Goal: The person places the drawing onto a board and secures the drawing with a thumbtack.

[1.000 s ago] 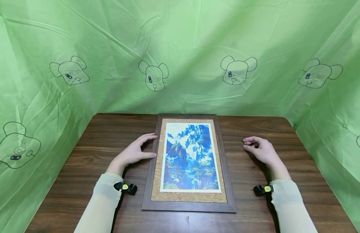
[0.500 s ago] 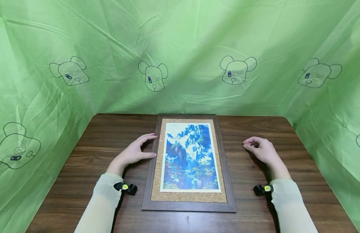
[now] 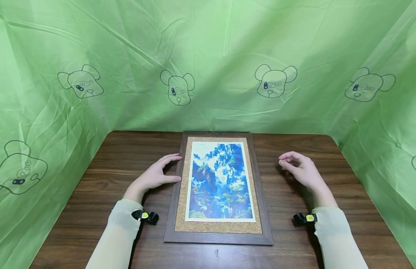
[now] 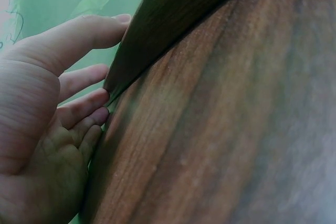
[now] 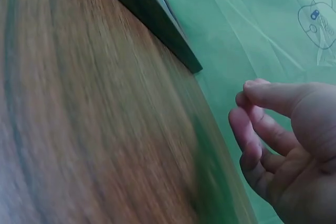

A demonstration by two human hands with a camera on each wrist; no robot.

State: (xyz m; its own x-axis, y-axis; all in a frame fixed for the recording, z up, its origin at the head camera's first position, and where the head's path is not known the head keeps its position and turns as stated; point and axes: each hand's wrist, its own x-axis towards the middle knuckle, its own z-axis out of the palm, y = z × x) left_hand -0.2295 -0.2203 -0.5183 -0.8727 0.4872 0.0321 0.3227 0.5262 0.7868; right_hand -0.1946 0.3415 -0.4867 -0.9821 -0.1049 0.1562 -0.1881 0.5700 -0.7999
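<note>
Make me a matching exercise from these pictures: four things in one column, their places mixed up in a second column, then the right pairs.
Things
1. The person's bare left hand
2. The person's bare right hand
3. The white-bordered, blue landscape print
4. The green fabric sheet with line-drawn animal heads

Places
A. To the right of the rectangular brown wood-grain frame, apart from it
B. Behind and beside the dark brown wood-grain tabletop
C. Fingertips touching the frame's left edge
D. Inside the frame, on the speckled tan cork panel

Right pairs: 1-C, 2-A, 3-D, 4-B
</note>
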